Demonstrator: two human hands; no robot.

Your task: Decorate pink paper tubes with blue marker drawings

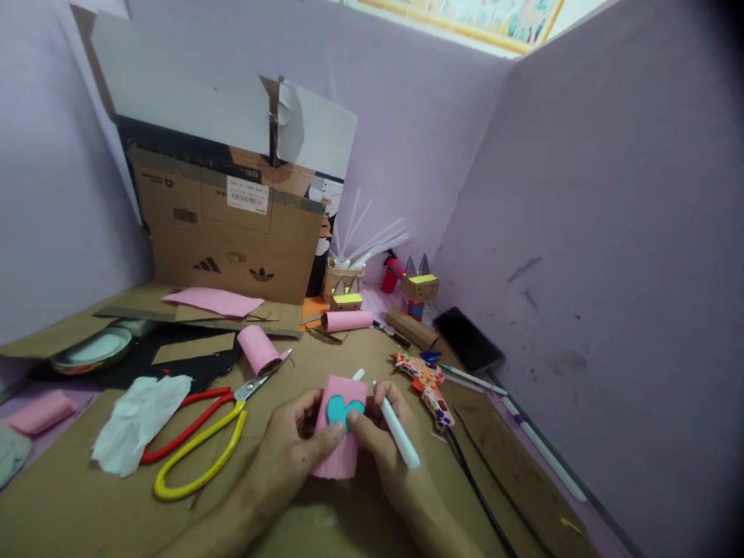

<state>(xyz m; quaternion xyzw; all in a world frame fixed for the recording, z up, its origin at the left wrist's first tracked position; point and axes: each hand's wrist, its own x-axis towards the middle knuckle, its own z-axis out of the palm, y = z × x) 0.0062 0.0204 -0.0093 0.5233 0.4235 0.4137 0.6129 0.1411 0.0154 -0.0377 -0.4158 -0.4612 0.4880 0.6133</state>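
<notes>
Left hand (284, 446)'s gripping the pink roll (342, 459), right hand (384, 446)'s holding a white pen (400, 435); both are steadying the teal heart (337, 409), so press evenly.

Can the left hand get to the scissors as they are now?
Probably yes: nothing covers the yellow handle of the scissors, though the left hand would first release the pink roll.

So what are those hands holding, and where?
Left hand and right hand hold a pink piece by its sides, thumbs on its blue heart; the right also holds a white pen near its tip.
</notes>
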